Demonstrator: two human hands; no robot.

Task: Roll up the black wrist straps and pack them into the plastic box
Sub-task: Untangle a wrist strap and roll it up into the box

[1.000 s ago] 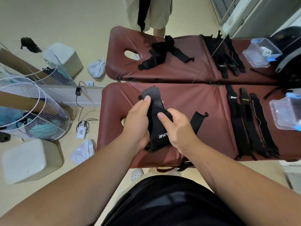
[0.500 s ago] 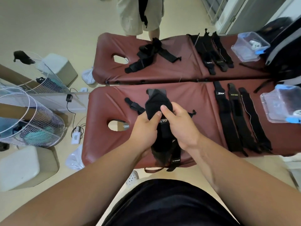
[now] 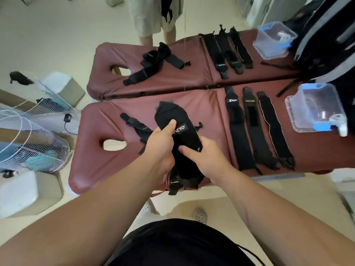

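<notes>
While our left hand (image 3: 159, 148) clasps the black wrist strap (image 3: 176, 120), thumb pressed up along its label, our right hand (image 3: 205, 160) pinches the same strap lower down, thumb laid across its front. We hold it bunched at the centre of the frame, above the near maroon table (image 3: 92, 166). A second strap (image 3: 134, 124) lies on the table just left of our hands. Right of centre, three flat straps (image 3: 240, 135) lie side by side on the same table. Beyond them, at the right edge of the frame, stands the clear plastic box (image 3: 296, 118) with blue clips; we cannot tell whether its lid is on.
</notes>
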